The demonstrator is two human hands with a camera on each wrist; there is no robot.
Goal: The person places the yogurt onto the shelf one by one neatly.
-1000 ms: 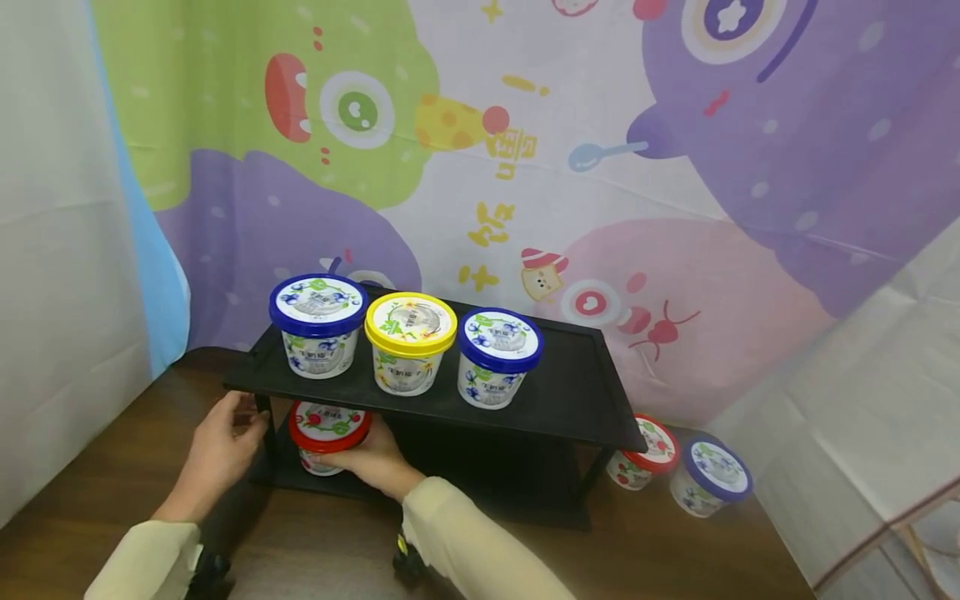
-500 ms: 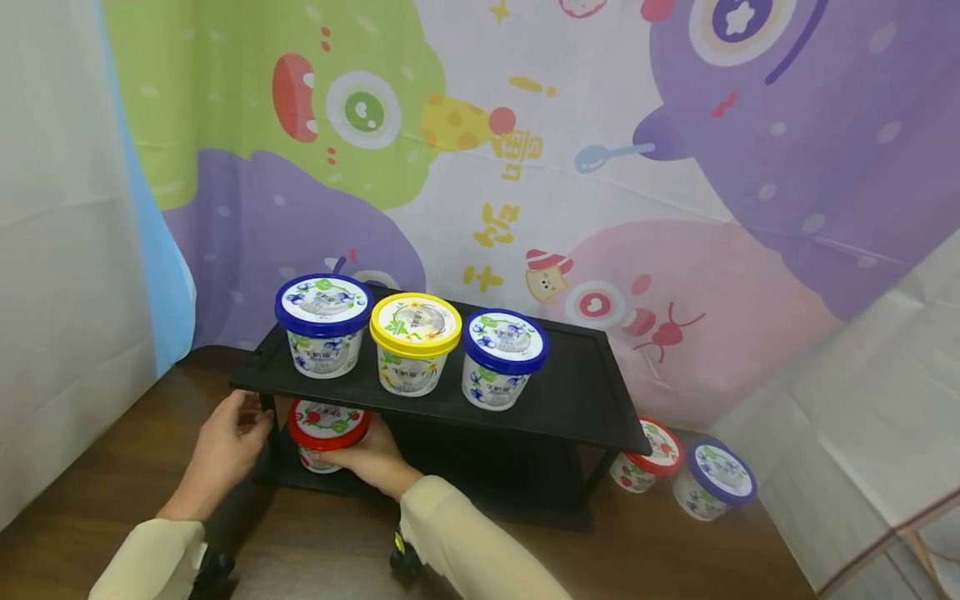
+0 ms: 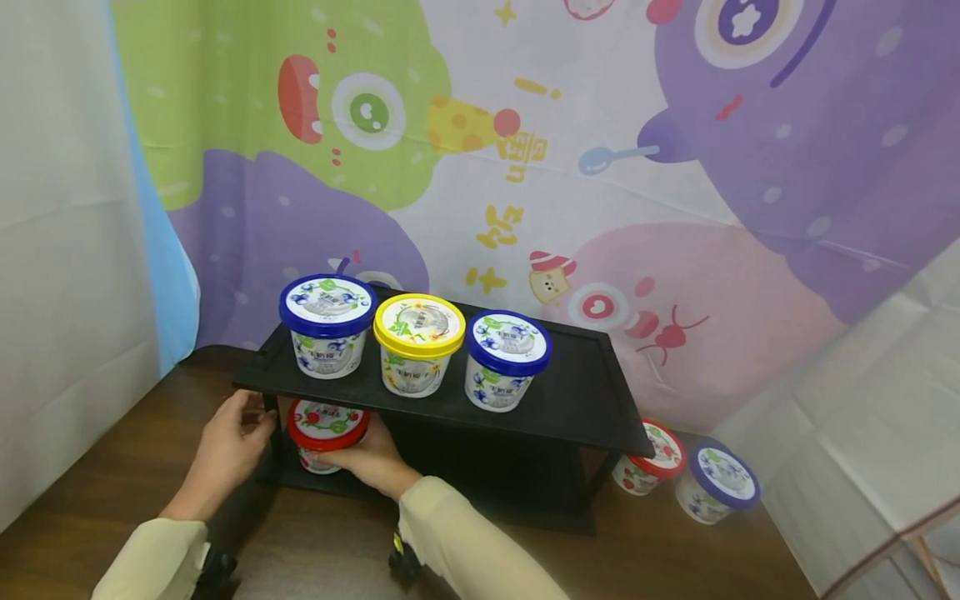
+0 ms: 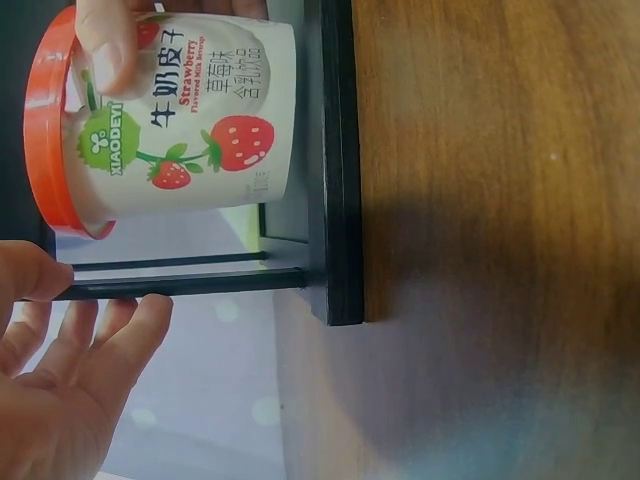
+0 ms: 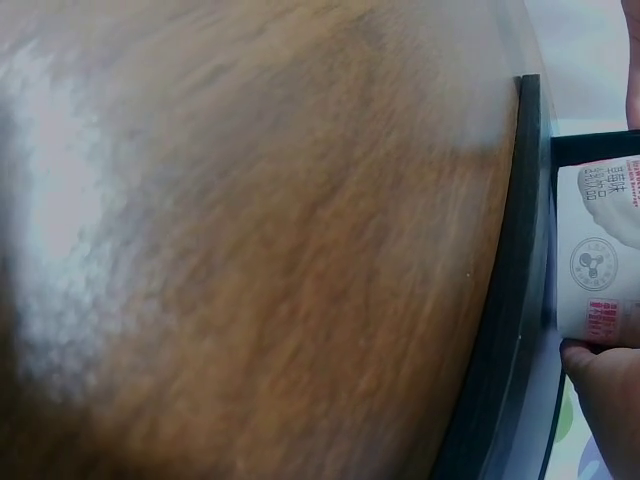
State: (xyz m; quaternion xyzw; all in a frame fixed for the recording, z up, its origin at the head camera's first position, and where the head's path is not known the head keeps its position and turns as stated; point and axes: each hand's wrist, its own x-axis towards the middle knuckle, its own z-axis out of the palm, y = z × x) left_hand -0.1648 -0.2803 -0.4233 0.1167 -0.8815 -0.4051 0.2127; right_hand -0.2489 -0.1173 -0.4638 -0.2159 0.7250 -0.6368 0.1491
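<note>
My right hand (image 3: 375,462) grips a white strawberry milk cup (image 3: 327,422) with a red lid, thumb across its front, on the lower level of a black two-tier shelf (image 3: 577,392), near the left end. Strawberries and lettering show on the cup (image 4: 215,150) in the left wrist view. Just left of it, my left hand (image 3: 232,442) holds the shelf's front left post (image 4: 200,283) between thumb and fingers. In the right wrist view, my right thumb (image 5: 605,390) lies against the cup's side (image 5: 590,250).
On the shelf's top stand a blue-lidded cup (image 3: 327,325), a yellow-lidded cup (image 3: 417,343) and another blue-lidded cup (image 3: 506,358). Right of the shelf, a red-lidded cup (image 3: 652,457) and a blue-lidded cup (image 3: 716,482) stand on the wooden table (image 3: 315,550). A patterned curtain (image 3: 480,150) hangs behind.
The head view shifts slightly, moving the scene a little to the right. Both hands and the cups otherwise keep their places.
</note>
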